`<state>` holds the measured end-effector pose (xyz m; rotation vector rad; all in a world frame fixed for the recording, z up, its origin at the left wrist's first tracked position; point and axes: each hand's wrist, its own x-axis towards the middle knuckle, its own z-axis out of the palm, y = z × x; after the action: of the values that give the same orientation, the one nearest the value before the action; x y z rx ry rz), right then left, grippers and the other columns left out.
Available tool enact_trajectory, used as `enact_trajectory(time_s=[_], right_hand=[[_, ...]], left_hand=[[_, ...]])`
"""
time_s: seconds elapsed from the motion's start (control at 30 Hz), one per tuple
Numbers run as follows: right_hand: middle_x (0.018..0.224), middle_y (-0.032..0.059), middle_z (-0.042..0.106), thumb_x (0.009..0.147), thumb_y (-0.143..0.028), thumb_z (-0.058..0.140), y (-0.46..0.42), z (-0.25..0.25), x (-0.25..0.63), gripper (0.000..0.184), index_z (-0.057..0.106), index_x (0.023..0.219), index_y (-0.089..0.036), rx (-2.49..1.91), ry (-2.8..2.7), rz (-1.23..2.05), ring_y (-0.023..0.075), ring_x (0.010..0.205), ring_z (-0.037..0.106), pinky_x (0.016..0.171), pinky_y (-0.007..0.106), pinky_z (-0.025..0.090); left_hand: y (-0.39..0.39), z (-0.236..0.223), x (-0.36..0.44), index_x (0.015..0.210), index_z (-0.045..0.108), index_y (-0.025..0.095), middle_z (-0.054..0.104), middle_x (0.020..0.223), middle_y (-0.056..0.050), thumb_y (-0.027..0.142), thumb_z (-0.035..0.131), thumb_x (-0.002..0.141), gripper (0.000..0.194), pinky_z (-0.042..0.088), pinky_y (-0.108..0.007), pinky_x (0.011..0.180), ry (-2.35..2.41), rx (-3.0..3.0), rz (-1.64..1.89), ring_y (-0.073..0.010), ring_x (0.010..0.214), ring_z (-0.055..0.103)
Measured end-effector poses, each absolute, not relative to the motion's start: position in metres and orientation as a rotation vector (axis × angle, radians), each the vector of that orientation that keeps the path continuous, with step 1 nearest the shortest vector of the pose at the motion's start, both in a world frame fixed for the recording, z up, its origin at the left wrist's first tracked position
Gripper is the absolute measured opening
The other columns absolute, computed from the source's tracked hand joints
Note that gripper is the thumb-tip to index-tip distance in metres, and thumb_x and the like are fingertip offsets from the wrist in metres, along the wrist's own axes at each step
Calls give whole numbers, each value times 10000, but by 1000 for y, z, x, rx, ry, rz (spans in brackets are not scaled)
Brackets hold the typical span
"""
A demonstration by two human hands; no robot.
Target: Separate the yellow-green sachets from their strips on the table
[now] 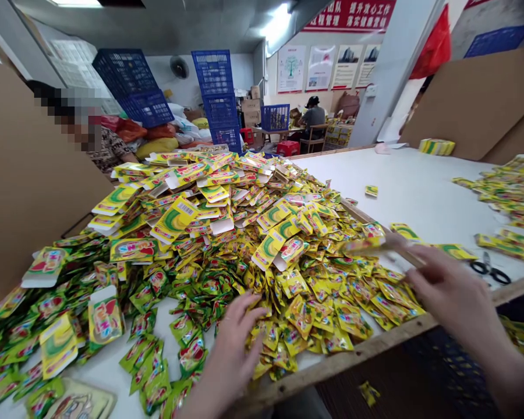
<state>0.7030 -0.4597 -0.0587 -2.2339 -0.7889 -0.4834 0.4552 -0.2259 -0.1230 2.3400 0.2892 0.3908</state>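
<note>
A: Nearest first. Left hand (pixel 238 349)?

B: Lower centre, palm down, fingers spread apart on loose yellow sachets (pixel 314 308). Nothing clamped.

A: Right hand (pixel 449 297)?

B: Lower right, forearm reaching in from the frame corner. Thumb and fingers pinch together on a flat yellow carton blank (pixel 367 245). The blank lies left of the grip, its long axis nearly level, pointing toward the heap. This hand is clearly the nearer one.

A: Around it?

B: Black-handled scissors (pixel 489 269) lie to the right on the white table (pixel 419 174). A heap of flat printed cartons (pixel 209 198) rises centre left.

A: Farther?

B: Stacked blue plastic crates (pixel 216 99), upper centre; a seated person (pixel 312 116) beyond.
</note>
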Motion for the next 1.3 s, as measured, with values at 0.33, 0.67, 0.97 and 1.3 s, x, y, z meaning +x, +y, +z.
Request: enact_trajectory(time_s=[0.33, 0.67, 0.97, 1.3], right_hand=[[818, 90, 592, 682, -250, 626, -364, -125, 639, 113, 564, 740, -176, -2545, -1406, -77, 274, 821, 539, 667, 355, 434], [567, -71, 433, 734, -400, 610, -360, -125, 617, 277, 405, 736, -214, -1531, -641, 628, 95, 466, 439, 429, 207, 366], [527, -108, 364, 713, -384, 685, -320, -120, 572, 320, 419, 738, -206, -1131, -518, 766, 24, 364, 273, 314, 135, 253], [778, -16, 489, 762, -315, 635, -323, -142, 556, 244, 462, 899, -211, -1353, -558, 405, 118, 667, 489, 572, 211, 421]], left_hand=[[-163, -150, 446, 1143, 556, 273, 340, 1432, -100, 300, 580, 784, 361, 179, -579, 1059, 113, 3164, 664, -334, 1352, 164], [-168, -149, 449, 844, 628, 214, 587, 1209, -80, 120, 496, 816, 164, 406, -403, 955, 229, 2560, 1067, -220, 1150, 494], [-206, -115, 465, 750, 571, 178, 605, 624, 19, 369, 585, 766, 191, 446, -211, 588, 708, 1668, 743, -145, 621, 581], [-241, -121, 471, 763, 511, 190, 573, 653, 29, 419, 623, 742, 256, 450, -206, 633, 579, 1389, 666, -121, 630, 547]])
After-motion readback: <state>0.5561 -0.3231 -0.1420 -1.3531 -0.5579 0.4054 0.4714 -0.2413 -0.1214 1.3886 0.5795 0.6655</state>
